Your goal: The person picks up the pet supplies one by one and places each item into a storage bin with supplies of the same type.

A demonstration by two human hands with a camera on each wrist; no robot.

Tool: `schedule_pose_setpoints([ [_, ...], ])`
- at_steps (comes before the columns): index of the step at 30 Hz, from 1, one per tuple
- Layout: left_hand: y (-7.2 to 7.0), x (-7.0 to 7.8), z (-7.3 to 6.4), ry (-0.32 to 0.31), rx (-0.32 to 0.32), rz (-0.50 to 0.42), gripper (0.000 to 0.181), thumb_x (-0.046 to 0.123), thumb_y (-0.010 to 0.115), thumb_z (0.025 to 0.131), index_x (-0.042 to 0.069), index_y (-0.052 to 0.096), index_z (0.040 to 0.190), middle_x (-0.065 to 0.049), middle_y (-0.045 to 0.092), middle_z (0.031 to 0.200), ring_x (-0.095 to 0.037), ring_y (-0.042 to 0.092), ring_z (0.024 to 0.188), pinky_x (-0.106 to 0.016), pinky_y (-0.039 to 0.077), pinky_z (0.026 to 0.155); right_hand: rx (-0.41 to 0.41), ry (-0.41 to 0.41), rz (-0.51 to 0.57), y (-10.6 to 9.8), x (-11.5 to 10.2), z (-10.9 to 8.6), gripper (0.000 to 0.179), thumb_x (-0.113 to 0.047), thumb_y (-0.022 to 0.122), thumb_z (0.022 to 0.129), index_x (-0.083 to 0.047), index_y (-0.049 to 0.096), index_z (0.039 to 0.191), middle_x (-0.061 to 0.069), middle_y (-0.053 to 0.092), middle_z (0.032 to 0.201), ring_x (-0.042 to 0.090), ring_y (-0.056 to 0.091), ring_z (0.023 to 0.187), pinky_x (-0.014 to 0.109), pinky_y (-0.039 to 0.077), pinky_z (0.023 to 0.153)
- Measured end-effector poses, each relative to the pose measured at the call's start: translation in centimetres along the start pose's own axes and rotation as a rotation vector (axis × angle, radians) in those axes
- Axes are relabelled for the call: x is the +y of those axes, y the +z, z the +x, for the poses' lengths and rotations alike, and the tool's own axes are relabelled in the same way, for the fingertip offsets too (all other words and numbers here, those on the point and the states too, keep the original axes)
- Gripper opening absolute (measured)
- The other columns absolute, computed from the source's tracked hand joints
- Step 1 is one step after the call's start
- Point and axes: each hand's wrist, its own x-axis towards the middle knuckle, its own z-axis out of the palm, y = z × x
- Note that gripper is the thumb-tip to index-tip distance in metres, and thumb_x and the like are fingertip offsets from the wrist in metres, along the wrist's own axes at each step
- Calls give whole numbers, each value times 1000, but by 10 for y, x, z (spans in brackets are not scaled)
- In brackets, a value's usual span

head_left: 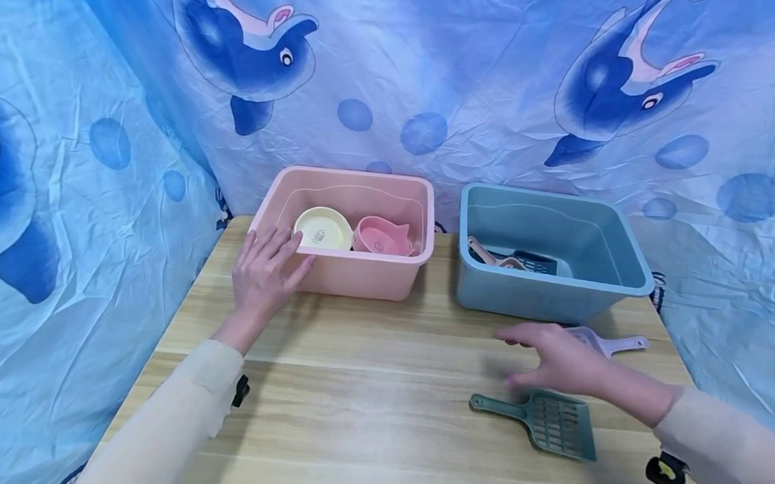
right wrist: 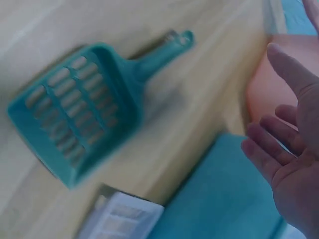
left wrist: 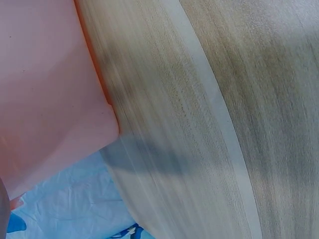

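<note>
My left hand rests on the front left rim of a pink bin, fingers spread. Inside that bin are a pale yellow round bowl and a pink cat-shaped bowl. Over the table's right side hovers my right hand, holding nothing, with its fingers apart in the right wrist view. Just below it lies a green slotted litter scoop, handle to the left. Partly hidden behind the same hand, a lilac scoop lies on the wood in front of the blue bin.
The blue bin holds a beige scoop and a dark slotted scoop, both partly hidden by its front wall. Blue dolphin-print cloth hangs behind and beside the wooden table.
</note>
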Motion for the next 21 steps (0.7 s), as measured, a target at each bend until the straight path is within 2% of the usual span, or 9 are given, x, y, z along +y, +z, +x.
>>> schedule_pose_setpoints([
  [5, 1, 0, 1, 10, 19, 6, 52, 39, 80, 91, 7, 76, 131, -21, 73, 131, -48, 67, 125, -66, 42, 117, -33, 0, -27, 25, 7, 1, 76, -47, 90, 85, -3, 66, 142, 13, 72, 136, 33, 70, 122, 54, 59, 99],
  [13, 0, 1, 1, -6, 23, 1, 52, 44, 75, 95, 9, 76, 132, -19, 74, 131, -46, 67, 126, -64, 42, 119, -46, -36, -57, 58, 13, -4, 75, -42, 93, 82, -2, 66, 139, 14, 72, 134, 35, 69, 121, 56, 58, 100],
  [21, -1, 1, 0, -5, 5, 10, 52, 45, 74, 95, 7, 76, 131, -21, 74, 130, -47, 67, 127, -66, 42, 117, -82, 8, -94, 80, 16, -8, 68, -45, 91, 82, -9, 70, 136, 4, 74, 124, 17, 72, 108, 44, 62, 92],
])
